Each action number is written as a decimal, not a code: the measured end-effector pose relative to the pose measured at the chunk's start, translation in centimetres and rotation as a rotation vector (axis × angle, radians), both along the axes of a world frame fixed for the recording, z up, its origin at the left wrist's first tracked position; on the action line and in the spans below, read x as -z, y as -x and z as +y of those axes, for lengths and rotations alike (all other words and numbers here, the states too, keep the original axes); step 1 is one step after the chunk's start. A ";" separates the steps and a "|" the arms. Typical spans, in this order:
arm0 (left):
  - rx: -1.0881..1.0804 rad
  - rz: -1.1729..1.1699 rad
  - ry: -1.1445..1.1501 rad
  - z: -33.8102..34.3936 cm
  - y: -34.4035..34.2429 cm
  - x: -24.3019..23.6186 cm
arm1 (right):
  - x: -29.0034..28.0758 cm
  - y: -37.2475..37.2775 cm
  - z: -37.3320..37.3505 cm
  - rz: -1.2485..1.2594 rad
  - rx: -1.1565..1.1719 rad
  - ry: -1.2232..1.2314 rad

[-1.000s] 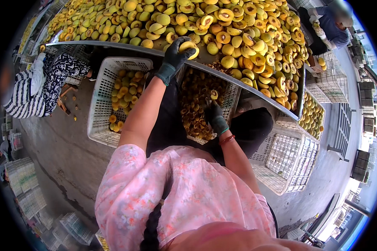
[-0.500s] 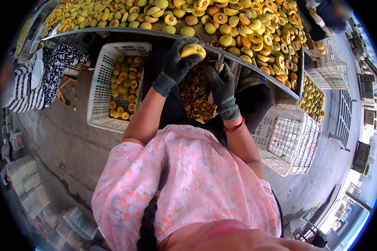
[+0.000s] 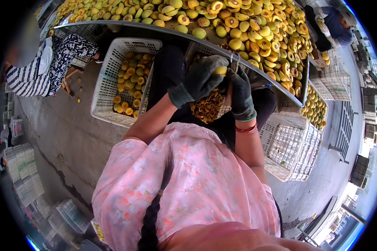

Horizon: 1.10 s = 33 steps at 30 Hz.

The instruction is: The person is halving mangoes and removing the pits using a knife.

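Observation:
My left hand [image 3: 200,79], in a dark work glove, is closed round a halved yellow peach [image 3: 220,71]. Close beside it, my gloved right hand [image 3: 242,94] grips a slim hand tool [image 3: 235,62] with a bent metal loop at its upper end. The loop stands near the peach; whether they touch I cannot tell. Both hands are above a crate of brown-orange peach scraps [image 3: 207,106] between my knees. Ahead, a metal-edged table [image 3: 163,30] bears a heap of halved peaches [image 3: 255,31].
A white plastic crate [image 3: 97,94] with peach halves stands left of my legs. On the right are a white crate lying tilted [image 3: 295,146] and a crate full of peaches [image 3: 314,106]. One person [image 3: 33,79] is at the left, another [image 3: 337,27] at the far right.
My left hand has moved right and down with the peach, up to my right hand. The right hand with the tool has shifted slightly right. The view has shifted a little.

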<state>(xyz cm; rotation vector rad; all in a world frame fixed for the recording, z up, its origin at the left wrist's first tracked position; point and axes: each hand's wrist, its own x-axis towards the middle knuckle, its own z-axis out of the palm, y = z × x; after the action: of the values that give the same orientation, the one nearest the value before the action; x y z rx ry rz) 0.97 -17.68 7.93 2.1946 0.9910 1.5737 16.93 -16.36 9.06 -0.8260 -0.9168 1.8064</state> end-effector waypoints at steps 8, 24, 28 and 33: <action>0.049 0.118 0.028 -0.4 -0.1 -0.9 | 0.2 -0.5 -0.4 -0.058 -0.058 0.002; -0.057 -0.227 0.166 0.3 -0.9 0.8 | -0.3 0.9 -1.7 0.056 0.009 0.092; 0.115 -0.707 0.547 1.5 -0.2 2.0 | 0.7 0.8 -2.0 -0.131 0.125 -0.063; 0.170 -0.774 0.648 1.1 0.4 1.4 | 1.8 1.3 -2.4 -0.470 0.259 -0.446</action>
<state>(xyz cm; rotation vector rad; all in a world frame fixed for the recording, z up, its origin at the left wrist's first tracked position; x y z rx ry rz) 0.54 -16.61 6.49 1.0679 0.8526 1.5253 15.68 -18.75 7.22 -1.0374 -1.3790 1.1370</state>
